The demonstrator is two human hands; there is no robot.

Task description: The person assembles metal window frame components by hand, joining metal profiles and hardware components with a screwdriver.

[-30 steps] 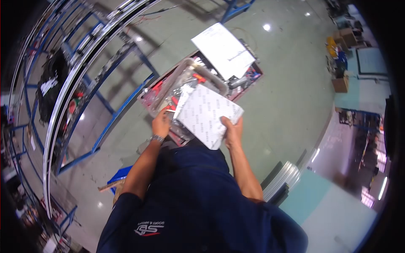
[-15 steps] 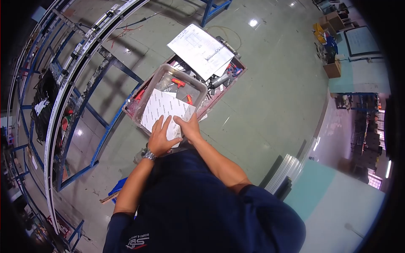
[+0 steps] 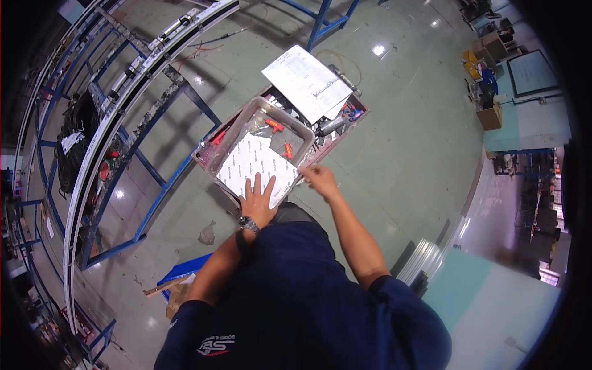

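Observation:
A white sheet with repeated small print (image 3: 254, 161) lies over the near half of a shallow grey tray (image 3: 301, 126). My left hand (image 3: 258, 200) rests flat on the sheet's near part, fingers spread. At the sheet's right corner is my right hand (image 3: 320, 180), its fingers pinched together; whatever is between them is too small to make out. Two red-orange-handled tools, one T-shaped (image 3: 274, 125) and one beside the sheet's edge (image 3: 288, 150), lie inside the tray.
The tray sits on a reddish box (image 3: 336, 132) holding a grey power tool (image 3: 331, 126) and printed drawings (image 3: 306, 83). A blue steel frame (image 3: 166, 185) with long curved-looking rails stands left. Silver profiles (image 3: 419, 262) lie right, and a blue box (image 3: 185, 268) is on the floor.
My right hand has lifted off the sheet and moved right to its corner, fingers closing together. My left hand now lies flatter on the sheet. The view has shifted slightly.

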